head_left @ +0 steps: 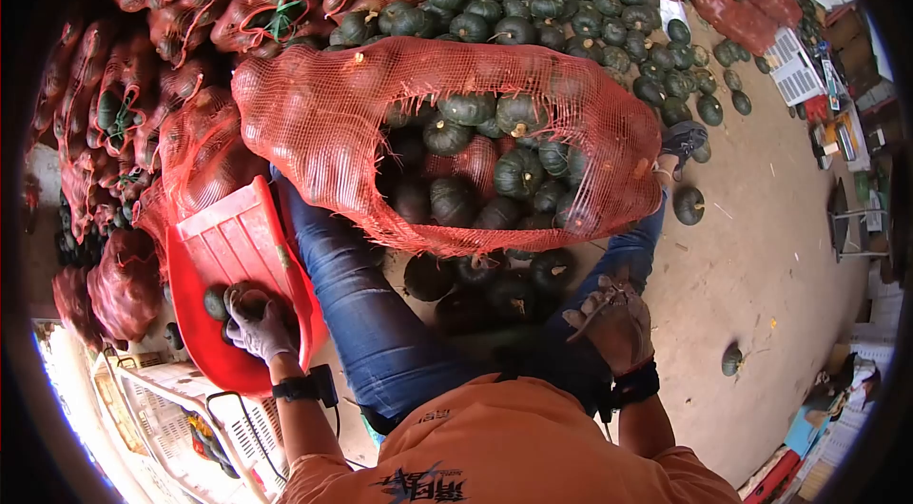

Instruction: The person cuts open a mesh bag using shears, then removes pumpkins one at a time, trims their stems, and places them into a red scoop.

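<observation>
My left hand (262, 328), in a grey glove, is inside a red plastic scoop (223, 230) beside my left leg. Its fingers curl over a dark green squash (243, 299); another squash (216, 302) lies against it. My right hand (613, 314), also gloved, is by my right knee with its fingers apart and nothing visible in it. Across my knees stretches a red mesh bag (314, 124) with a wide torn opening. Several green squashes (519, 172) show through the hole. Under the bag, between my legs, are more squashes (429, 277), partly in shadow.
Loose squashes (514, 30) are heaped beyond the torn bag. Full red mesh bags (195, 5) are stacked at the back and left. Single squashes (689, 204) lie on the floor (751, 257) to the right. White crates (162, 409) stand at lower left.
</observation>
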### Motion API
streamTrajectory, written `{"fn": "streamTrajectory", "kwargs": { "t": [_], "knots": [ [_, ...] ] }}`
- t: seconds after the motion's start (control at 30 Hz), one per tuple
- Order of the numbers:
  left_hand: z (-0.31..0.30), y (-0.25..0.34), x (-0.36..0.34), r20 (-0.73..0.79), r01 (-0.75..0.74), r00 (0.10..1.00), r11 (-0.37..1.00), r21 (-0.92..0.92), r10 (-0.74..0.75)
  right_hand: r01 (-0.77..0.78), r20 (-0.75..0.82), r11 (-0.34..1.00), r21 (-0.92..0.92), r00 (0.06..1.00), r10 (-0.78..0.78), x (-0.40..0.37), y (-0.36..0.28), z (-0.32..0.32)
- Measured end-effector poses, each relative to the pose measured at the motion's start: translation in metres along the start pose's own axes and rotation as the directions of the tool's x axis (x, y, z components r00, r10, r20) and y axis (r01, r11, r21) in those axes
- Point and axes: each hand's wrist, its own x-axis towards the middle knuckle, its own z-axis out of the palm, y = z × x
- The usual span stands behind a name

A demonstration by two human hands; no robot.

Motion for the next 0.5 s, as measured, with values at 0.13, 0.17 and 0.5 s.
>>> {"fn": "streamTrajectory", "kwargs": {
  "t": [0.13,0.17,0.5],
  "knots": [
    [-0.002,-0.002,0.013,-0.113,-0.117,0.988,0.985,-0.124,0.103,0.040,0.029,0.999,0.008,0.999,-0.040,-0.002,0.003,0.010],
    [-0.002,0.010,0.013,-0.130,-0.244,0.967,0.943,-0.225,0.219,0.042,0.058,0.999,0.035,0.997,-0.044,-0.001,0.004,0.003],
    [0.011,0.299,-0.142,0.113,-0.437,0.007,0.105,-0.893,0.994,0.017,0.030,0.991,0.132,0.999,-0.022,-0.002,-0.004,0.027]
  ]
}}
